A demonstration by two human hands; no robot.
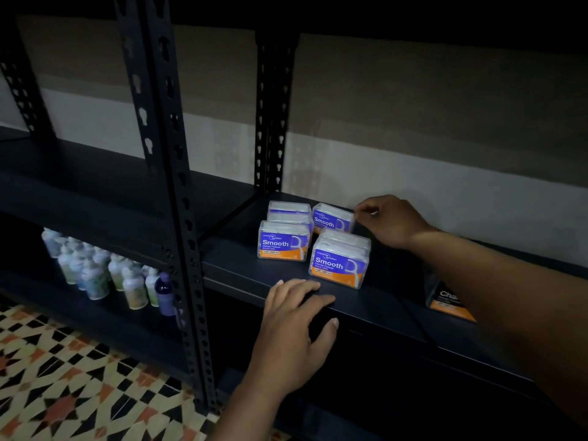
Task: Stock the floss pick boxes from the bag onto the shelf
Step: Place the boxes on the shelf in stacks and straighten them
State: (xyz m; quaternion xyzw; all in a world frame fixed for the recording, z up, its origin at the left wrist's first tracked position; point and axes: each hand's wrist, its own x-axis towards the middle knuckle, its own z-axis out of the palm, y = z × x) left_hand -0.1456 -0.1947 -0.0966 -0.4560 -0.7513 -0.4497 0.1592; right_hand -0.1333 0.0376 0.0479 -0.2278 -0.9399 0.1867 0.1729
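Several clear floss pick boxes with purple and orange "Smooth" labels stand on the dark shelf (241, 268) in two rows. The front left box (283, 245) and front right box (339, 262) face me. My right hand (393, 222) reaches to the back right box (332, 218), its fingertips pinching that box's right top corner. Behind the front left box stands another box (289, 207). My left hand (297, 326) rests on the shelf's front edge with fingers spread, holding nothing. The bag is not in view.
A dark box with an orange stripe (447, 299) lies on the shelf to the right, partly hidden by my right forearm. Several small bottles (105, 275) crowd the lower shelf at left. Black perforated uprights (178, 192) frame the bays. Patterned floor tiles show below.
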